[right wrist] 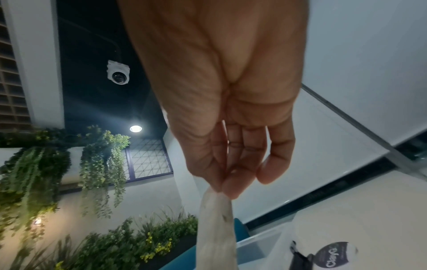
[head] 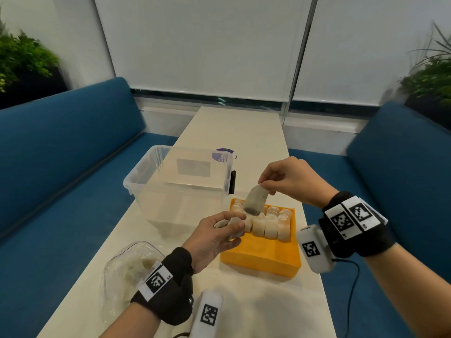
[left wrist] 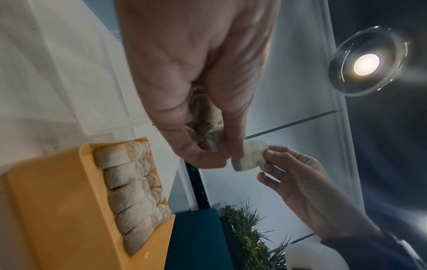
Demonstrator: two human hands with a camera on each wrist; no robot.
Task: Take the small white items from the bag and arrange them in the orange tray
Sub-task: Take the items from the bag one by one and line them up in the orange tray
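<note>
Behind left hand [head: 214,236], bag [head: 127,267] (contents blurred); tray [head: 263,254] partly hidden.

Both forearms bare. Black fabric wristbands [head: 356,225] carrying white tags with black square-code markers; white camera pods [head: 314,250] likewise marked; thin black cable [head: 351,284] trailing right.

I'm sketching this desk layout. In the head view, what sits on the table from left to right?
plastic bag → clear plastic bin → orange tray
</note>
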